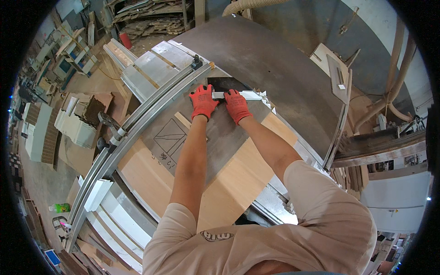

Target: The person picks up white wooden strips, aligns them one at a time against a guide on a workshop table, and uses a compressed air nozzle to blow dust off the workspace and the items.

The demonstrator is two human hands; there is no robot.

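Both my hands wear red gloves with dark fingertips, side by side over a grey-brown board on the machine table. A narrow white strip lies crosswise at the board's far edge. My left hand is bent around the strip's left end, which shows between forefinger and thumb. Farther along, my right hand closes over the strip, its fingers curled across the top. Just beyond the hands is a black plate. Pencilled lines and marks cover the board, and a thin wooden stick lies on it, partly behind my left forearm.
A metal rail with clamps curves along the left. Pale wood panels lie under my arms. The wide brown table extends to the far right. White strips sit at lower left; stacked boards stand on the floor.
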